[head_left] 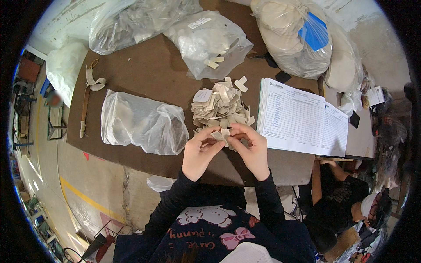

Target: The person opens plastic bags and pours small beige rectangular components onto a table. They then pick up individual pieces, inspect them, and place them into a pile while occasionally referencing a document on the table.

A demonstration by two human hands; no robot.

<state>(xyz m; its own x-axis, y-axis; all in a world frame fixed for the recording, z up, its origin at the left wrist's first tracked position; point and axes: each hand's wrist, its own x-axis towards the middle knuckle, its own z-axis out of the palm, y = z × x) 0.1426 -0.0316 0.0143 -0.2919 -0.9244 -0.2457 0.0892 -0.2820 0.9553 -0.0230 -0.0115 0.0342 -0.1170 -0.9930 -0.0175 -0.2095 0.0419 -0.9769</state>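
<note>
Left hand: Pinches a beige piece between thumb and fingertips, over the near side of a heap of strips.
Right hand: Pinches at the same spot, thumb toward forefinger, close beside the left.
Beige piece: Held between both hands, toward the near edge of the brown surface; cannot tell whether single or doubled.
Heap of strips: Lies between the surface's middle and near edge, too jumbled to count, with one white slip on its left side, faintly marked and unreadable.
Paper stack: Lies at the surface's right edge, topped by a printed form with a heading, a ruled table and one column of blue handwriting; shows a second printed sheet just to the right.
Plastic bags: Number four on the surface: one clear bag toward the left edge, one filled bag at the far left corner, one stickered bag near the far edge with tiny print, one bulging bag at the far right corner with one blue sheet showing.
Strap: Curls near the left edge, one in all.
Shirt front: Bears red lettering, upside down in view, and one pink bow.
</note>
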